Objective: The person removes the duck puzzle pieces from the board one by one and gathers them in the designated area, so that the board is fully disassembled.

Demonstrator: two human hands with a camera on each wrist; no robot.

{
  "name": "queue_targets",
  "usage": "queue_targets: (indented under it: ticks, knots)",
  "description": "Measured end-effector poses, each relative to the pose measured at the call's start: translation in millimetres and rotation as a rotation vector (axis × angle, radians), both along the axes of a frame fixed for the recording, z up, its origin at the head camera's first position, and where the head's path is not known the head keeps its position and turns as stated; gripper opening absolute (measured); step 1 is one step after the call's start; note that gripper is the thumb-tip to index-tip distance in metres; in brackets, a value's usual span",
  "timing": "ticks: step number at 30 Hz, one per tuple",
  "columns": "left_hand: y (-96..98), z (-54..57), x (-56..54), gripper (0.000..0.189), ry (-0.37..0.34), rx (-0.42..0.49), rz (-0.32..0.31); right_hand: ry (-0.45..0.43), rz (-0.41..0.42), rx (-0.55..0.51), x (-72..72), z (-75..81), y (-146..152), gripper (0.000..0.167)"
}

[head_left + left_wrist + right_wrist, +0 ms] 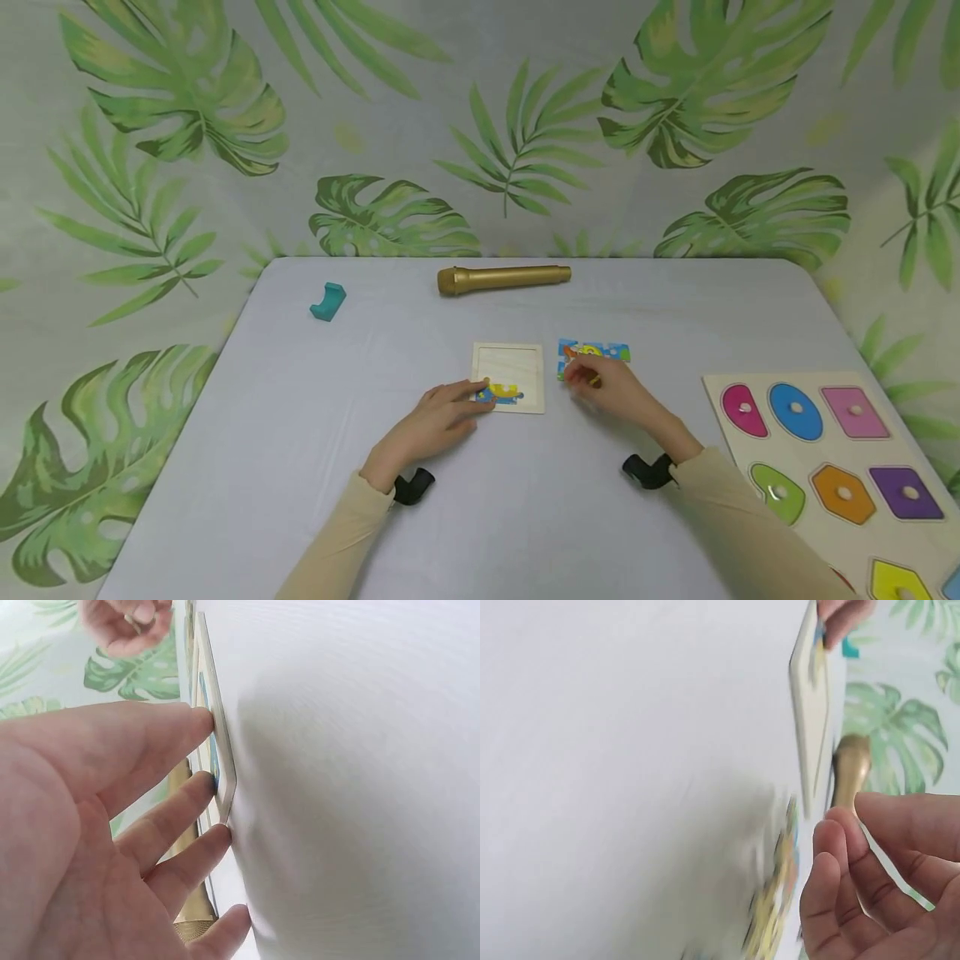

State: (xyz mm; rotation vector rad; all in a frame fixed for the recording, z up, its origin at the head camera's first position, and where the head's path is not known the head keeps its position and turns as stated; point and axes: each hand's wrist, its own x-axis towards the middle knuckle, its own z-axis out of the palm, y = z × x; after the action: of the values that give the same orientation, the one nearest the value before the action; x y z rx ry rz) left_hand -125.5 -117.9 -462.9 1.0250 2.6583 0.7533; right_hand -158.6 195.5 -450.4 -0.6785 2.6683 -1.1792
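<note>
My left hand (438,418) lies at the left side of a small wooden puzzle tray (508,351), its fingers extended. The left thumb and fingertips (204,720) touch the tray's edge and the blue and yellow puzzle pieces (506,394) along its near side. To the right of the tray, my right hand (611,392) is over the near edge of a group of colourful puzzle pieces (615,351). In the right wrist view, the right thumb and bent fingers (829,840) come together at the tips. Whether they pinch a piece cannot be made out.
A gold microphone (510,277) lies behind the tray. Farther left is a teal block (328,302) with a curved notch. A large shape board (813,446) with knobbed coloured pieces occupies the right side, beside the right forearm. Behind the table hangs leaf-patterned cloth (517,150).
</note>
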Motion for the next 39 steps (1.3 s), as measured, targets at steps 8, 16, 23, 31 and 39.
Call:
queue_targets:
  ticks: [8,16,23,31,39]
  knots:
    - [0.1,0.9,-1.2,0.035,-0.019,0.006,0.010,-0.023,0.089,-0.059,-5.4,-4.3,-53,0.017]
    - [2.6,2.5,-0.6,0.033,-0.004,0.007,0.011,-0.046,0.094,0.003,-4.7,-4.6,-74,0.018]
    - [3.2,4.7,0.2,0.031,-0.001,0.016,0.020,-0.033,0.085,-0.016,-3.4,-5.1,-79,0.023]
    - [3.6,5.0,0.7,0.031,-0.017,0.023,0.031,0.012,0.074,-0.023,-2.6,-5.8,-84,0.025]
    - [4.2,3.5,-0.1,0.032,-0.020,0.020,0.039,-0.024,0.059,-0.053,-6.3,-8.1,-81,0.020]
